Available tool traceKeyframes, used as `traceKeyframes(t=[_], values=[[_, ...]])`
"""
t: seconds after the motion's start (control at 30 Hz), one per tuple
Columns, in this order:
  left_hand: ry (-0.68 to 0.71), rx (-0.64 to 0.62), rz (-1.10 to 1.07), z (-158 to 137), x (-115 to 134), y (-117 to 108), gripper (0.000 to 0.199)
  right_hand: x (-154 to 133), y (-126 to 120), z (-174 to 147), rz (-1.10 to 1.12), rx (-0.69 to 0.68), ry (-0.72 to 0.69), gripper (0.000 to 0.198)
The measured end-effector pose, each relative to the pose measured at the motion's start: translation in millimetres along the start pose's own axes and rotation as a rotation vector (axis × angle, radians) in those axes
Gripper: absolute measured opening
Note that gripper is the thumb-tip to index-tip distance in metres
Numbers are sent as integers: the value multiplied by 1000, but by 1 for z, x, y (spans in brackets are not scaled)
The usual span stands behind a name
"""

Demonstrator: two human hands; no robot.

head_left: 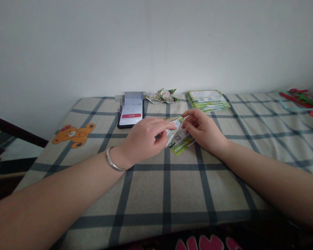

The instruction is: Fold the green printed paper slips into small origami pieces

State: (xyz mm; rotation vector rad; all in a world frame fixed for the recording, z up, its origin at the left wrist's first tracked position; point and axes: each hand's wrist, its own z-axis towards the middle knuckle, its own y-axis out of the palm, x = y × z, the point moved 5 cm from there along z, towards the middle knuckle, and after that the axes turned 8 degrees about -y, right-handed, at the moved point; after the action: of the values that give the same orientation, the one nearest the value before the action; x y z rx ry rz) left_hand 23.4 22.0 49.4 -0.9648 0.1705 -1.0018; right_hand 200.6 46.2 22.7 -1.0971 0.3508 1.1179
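The person's left hand (148, 140) and right hand (203, 127) meet over printed paper (182, 143) in green and white, which lies near the middle of the bench (187, 194). Parts of the paper overlap at an angle; whether these are separate sheets or one folded piece is hard to tell. The left hand's index finger reaches out onto the paper's white part, with a gap between it and the thumb further back; whether the tips pinch the paper cannot be told. The right hand's fingers are bent and bunched above the paper's right side, and their grip is partly hidden.

A silver bracelet (110, 160) circles the left wrist. Beyond the left hand lies a phone (131, 119), its screen lit with a red button and its top edge blurred into blocks. Just beside it, close to the wall (156, 41), sit folded paper pieces (169, 96) with pointed ends. Further right is a stack of leaflets (208, 99) in similar colours. An orange bear picture (74, 135) shows at the left on the checked cloth (143, 187), and red, green and pale blue strips (299, 99) lie at the far right.
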Motion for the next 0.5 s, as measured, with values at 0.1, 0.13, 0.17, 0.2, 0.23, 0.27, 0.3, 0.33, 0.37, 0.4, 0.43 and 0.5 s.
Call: traceKeyframes(t=[0.1,0.13,0.17,0.2,0.23,0.27,0.3,0.33,0.37,0.4,0.43,0.5], values=[[-11,-15,28,0,-1,1,36,-2,-1,-1,12,19,-43,24],[-13,-11,47,0,-2,1,35,-3,-1,-1,8,20,-52,23],[-13,-3,67,1,-2,1,33,-4,-1,-1,4,14,-61,20],[-10,7,87,1,-2,1,31,-6,-1,-2,-1,1,-70,17],[-5,14,105,2,-2,1,27,-8,0,-2,-6,-17,-80,14],[4,18,119,3,-2,1,24,-10,1,-2,-15,-40,-92,12],[17,18,127,3,-2,1,21,-12,2,-3,-26,-65,-103,10],[32,16,133,4,-1,1,18,-14,3,-3,-43,-90,-112,9],[48,15,136,4,0,1,16,-16,3,-3,-66,-112,-118,9],[60,16,139,5,0,0,14,-18,3,-3,-87,-133,-124,8],[66,16,144,5,1,0,13,-19,4,-3,-114,-150,-129,8],[73,5,156,5,1,1,12,-21,4,-4,-159,-167,-137,7]])
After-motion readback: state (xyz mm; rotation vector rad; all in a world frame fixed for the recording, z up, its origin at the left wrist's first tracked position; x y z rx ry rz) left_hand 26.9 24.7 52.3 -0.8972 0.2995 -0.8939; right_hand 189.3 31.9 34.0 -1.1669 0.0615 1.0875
